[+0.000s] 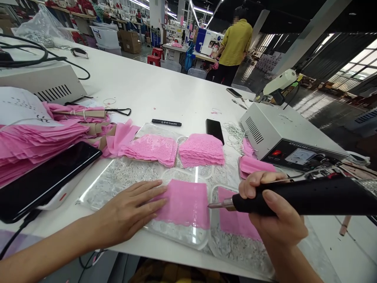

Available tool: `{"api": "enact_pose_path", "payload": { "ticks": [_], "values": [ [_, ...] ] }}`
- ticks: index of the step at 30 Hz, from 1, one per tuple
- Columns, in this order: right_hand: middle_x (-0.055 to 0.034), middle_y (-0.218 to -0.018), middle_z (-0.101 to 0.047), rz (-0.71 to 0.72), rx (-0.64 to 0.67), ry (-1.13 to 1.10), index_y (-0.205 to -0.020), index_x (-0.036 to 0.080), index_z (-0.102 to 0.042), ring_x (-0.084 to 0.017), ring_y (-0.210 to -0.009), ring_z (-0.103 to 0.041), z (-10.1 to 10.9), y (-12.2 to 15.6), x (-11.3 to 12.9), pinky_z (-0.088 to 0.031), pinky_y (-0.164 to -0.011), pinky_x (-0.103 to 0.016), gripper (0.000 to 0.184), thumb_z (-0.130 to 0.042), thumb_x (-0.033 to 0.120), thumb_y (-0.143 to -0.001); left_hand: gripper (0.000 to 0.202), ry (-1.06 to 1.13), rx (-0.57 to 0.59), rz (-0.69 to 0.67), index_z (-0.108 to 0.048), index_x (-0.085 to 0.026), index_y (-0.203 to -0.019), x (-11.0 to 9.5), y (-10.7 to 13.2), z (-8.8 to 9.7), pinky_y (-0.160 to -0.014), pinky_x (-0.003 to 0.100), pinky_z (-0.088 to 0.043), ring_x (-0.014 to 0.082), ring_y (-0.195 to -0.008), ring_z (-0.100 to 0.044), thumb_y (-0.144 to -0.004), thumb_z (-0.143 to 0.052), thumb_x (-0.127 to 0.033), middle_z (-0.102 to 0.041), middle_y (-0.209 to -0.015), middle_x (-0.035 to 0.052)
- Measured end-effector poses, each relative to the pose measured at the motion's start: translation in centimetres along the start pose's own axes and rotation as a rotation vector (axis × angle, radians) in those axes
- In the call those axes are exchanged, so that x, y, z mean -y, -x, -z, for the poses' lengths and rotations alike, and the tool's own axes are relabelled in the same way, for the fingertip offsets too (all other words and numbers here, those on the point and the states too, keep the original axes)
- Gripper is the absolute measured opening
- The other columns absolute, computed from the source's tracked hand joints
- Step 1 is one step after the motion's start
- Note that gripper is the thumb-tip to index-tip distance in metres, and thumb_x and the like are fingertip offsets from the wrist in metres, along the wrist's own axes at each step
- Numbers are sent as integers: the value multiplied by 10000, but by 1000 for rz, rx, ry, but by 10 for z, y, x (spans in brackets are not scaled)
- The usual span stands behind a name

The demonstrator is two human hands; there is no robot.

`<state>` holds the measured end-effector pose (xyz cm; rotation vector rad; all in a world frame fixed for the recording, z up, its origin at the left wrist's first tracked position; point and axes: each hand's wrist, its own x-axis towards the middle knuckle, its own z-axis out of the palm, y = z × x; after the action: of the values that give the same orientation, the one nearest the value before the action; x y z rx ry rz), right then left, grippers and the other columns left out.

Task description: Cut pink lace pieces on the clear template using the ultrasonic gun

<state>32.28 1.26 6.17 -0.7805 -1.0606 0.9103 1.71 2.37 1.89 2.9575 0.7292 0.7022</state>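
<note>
My left hand [125, 210] lies flat with fingers stretched out, its fingertips on the left edge of a pink fabric piece [185, 202]. That piece lies on a clear plastic template [176, 234] with rounded corners. My right hand [275, 212] is wrapped round a thick black hand tool [309, 196] with a pointed metal tip. The tip is at the right edge of the pink piece; whether it touches is hard to tell. A second pink piece [237, 220] lies to the right, partly hidden by the tool and hand. Behind are two lace-edged pink stacks, left [150, 149] and right [202, 150].
A grey control box [294, 133] with a dial stands at the right. Bundled pink fabric [38, 137] and a large black phone [50, 175] are at the left. A marker [166, 122] and a smaller phone [215, 130] lie behind the stacks. A person [235, 43] stands beyond the table.
</note>
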Motion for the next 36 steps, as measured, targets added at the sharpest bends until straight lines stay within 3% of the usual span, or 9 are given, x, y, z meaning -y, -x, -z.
{"api": "enact_pose_path", "payload": {
  "ticks": [10,17,25,36],
  "values": [
    [7,-702,-553,-6,16,24,-753,202,-594,-106,-521,-520,-1,-1,0,-477,-480,-273,88,-665,229,-707,361,14,-13,39,-539,-208,-1318,-2,12,0,-1042,394,-480,226,-1302,-479,-974,-435,-174,-590,-1320,66],
    [12,-747,-542,55,-89,-6,-776,203,-608,-96,-557,-518,-14,-9,-3,-485,-533,-270,90,-641,183,-695,358,-26,-34,45,-539,-187,-1322,-5,19,6,-1071,365,-456,215,-1310,-471,-983,-423,-182,-600,-1307,70],
    [12,-805,-546,95,-51,29,-803,214,-602,-102,-595,-531,-33,-22,-22,-493,-584,-287,85,-642,189,-732,335,-20,-28,78,-577,-170,-1285,-3,29,2,-1063,350,-459,212,-1343,-428,-1000,-404,-205,-575,-1336,81],
    [19,-797,-539,51,-23,43,-777,211,-575,-105,-599,-544,-37,-21,-25,-511,-607,-303,103,-665,180,-738,331,-2,-33,67,-578,-168,-1281,-1,30,-2,-1043,397,-484,241,-1345,-424,-998,-411,-205,-580,-1325,96]
  ]
}}
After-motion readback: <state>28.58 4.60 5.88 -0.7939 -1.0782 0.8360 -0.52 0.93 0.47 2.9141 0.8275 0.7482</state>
